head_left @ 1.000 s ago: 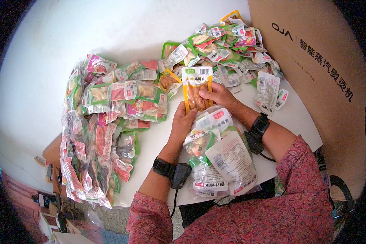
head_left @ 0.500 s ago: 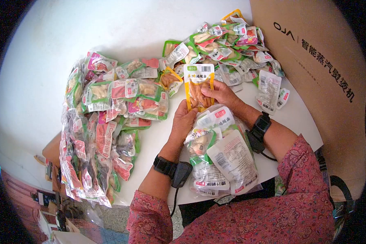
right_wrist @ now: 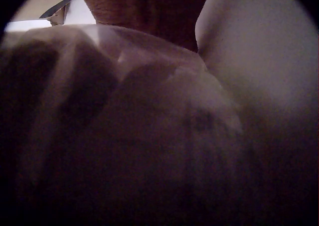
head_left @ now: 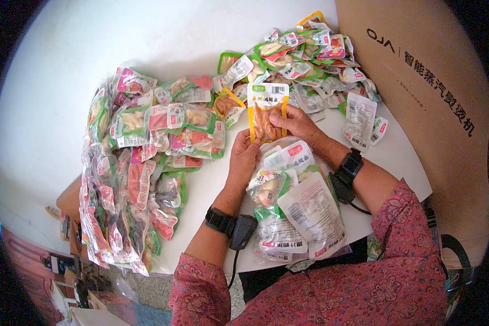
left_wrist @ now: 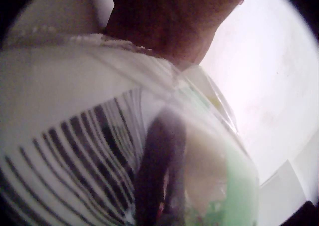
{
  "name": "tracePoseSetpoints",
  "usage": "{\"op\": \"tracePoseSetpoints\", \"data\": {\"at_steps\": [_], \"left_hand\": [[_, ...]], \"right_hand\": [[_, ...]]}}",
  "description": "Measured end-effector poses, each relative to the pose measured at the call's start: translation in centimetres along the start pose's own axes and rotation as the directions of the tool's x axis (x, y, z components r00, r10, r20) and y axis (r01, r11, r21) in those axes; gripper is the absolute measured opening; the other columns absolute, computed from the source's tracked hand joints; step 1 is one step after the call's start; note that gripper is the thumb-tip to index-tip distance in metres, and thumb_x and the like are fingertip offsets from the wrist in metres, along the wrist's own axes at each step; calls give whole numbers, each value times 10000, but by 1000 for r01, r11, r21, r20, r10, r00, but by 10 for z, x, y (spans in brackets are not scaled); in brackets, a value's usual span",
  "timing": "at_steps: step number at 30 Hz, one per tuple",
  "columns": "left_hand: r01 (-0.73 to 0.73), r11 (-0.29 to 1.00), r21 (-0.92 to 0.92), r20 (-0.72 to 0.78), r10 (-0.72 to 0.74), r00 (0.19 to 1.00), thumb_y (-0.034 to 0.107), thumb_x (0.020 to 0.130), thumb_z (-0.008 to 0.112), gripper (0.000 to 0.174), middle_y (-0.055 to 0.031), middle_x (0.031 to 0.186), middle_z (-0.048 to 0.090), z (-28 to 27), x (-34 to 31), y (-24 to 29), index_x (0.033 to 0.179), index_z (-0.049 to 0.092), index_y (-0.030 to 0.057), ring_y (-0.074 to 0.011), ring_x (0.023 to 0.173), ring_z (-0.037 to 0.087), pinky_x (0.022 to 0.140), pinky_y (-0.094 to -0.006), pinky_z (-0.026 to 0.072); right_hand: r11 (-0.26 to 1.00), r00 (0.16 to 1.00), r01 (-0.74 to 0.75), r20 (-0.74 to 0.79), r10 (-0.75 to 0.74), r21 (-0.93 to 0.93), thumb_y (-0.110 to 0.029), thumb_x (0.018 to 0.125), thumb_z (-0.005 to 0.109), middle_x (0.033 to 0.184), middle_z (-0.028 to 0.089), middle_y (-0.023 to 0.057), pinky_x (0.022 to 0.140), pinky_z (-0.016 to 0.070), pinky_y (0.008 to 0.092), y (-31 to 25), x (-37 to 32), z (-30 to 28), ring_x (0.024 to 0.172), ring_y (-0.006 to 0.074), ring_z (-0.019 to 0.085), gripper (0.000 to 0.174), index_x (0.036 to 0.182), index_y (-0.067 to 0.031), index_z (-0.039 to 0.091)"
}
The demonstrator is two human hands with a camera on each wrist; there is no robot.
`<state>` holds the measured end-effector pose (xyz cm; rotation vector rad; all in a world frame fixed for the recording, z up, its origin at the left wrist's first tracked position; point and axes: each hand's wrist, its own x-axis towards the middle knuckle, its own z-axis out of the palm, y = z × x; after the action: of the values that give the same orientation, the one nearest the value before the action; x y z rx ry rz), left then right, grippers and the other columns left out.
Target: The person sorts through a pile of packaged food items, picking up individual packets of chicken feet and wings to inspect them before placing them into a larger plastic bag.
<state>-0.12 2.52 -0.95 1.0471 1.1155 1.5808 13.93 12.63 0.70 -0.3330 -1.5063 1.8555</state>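
Both hands hold up one yellow-edged snack pouch (head_left: 267, 111), its clear window showing brown food. My left hand (head_left: 243, 157) pinches its lower left corner, and my right hand (head_left: 304, 126) grips its right edge with the thumb across the front. Between the forearms lies a clear plastic bag (head_left: 296, 204) filled with green and white snack pouches. In the left wrist view, the bag's film and a barcoded pouch (left_wrist: 84, 146) lie close to the lens. Dim bag film (right_wrist: 124, 96) fills most of the right wrist view.
Several filled clear bags (head_left: 152, 168) are heaped on the white table (head_left: 212, 217) at the left. A loose pile of pouches (head_left: 304, 60) spreads across the back, with a white-backed pouch (head_left: 359, 117) at its right. A large cardboard box (head_left: 418, 98) stands along the right side.
The pouch has risen slightly in the head view, with both hands keeping hold of it. The left hand has shifted a little upward; the bags and pile stay in place.
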Motion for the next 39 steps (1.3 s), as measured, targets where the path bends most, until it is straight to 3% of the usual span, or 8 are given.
{"op": "tracePoseSetpoints", "data": {"at_steps": [5, 26, 29, 30, 32, 33, 35, 39], "left_hand": [[100, 995, -20, -77, -102, 992, 93, 868, 437, 239, 10, 795, 524, -3, -4, 14, 1106, 418, 89, -30, 491, 383, 430, -149, 320], [242, 963, -115, 103, -231, 968, 181, 906, 383, 271, -91, 930, 557, 8, -4, 25, 1154, 420, 77, -136, 739, 565, 615, -255, 483], [-73, 940, 334, 70, 52, 996, 273, 922, 358, 344, -107, 965, 555, 10, -7, 22, 1165, 422, 39, -147, 797, 558, 703, -263, 466], [-72, 940, 334, 71, 51, 996, 273, 922, 358, 344, -107, 965, 555, 9, -7, 23, 1165, 422, 39, -147, 797, 558, 703, -263, 466], [336, 923, 186, 37, -349, 936, 348, 924, 335, 428, -99, 984, 549, 9, -11, 34, 1145, 447, -2, -139, 859, 531, 770, -253, 432], [337, 923, 186, 37, -350, 936, 348, 924, 335, 428, -99, 984, 549, 14, -13, 35, 1145, 447, -2, -139, 859, 531, 770, -253, 432], [222, 921, -321, 122, -192, 974, 324, 918, 375, 402, -80, 964, 558, 26, -17, 34, 1100, 483, -18, -123, 850, 529, 766, -242, 433], [53, 996, 78, 99, -60, 993, 229, 909, 415, 315, -78, 973, 562, 8, -7, 13, 1095, 480, -17, -118, 818, 549, 736, -239, 456]], "right_hand": [[967, 971, -135, 225, 85, 217, -262, 850, 514, 1034, 554, 68, 763, 464, 271, -15, -4, 6, 899, 137, 559, 385, 1153, -31, 461], [987, 988, -136, 61, 141, -85, -460, 769, 590, 1084, 515, 95, 800, 404, 374, -6, -3, -1, 998, 194, 496, 836, 1331, -81, 102], [981, 984, -165, -84, 157, -98, -360, 775, 619, 1046, 529, 109, 778, 433, 366, -1, 2, -2, 954, 189, 520, 796, 1318, -60, 119], [982, 984, -165, -86, 157, -97, -360, 775, 619, 1046, 529, 109, 778, 433, 366, 2, 4, -3, 954, 189, 520, 796, 1318, -60, 119], [991, 986, 46, -162, -26, 122, -245, 766, 641, 1012, 535, 109, 759, 458, 331, 7, 9, -5, 917, 178, 535, 718, 1288, -35, 195], [971, 985, 121, -147, -91, 204, -166, 753, 649, 964, 548, 95, 718, 476, 292, 10, 12, -6, 873, 165, 550, 627, 1242, -22, 283], [981, 979, 111, -187, -81, 157, -175, 756, 646, 955, 551, 92, 719, 476, 291, 14, 13, -9, 853, 165, 556, 567, 1204, -18, 335], [995, 965, 86, -246, -95, -47, -190, 766, 633, 931, 562, 88, 716, 476, 283, 12, 13, -11, 801, 160, 569, 410, 1087, -8, 453]]}}
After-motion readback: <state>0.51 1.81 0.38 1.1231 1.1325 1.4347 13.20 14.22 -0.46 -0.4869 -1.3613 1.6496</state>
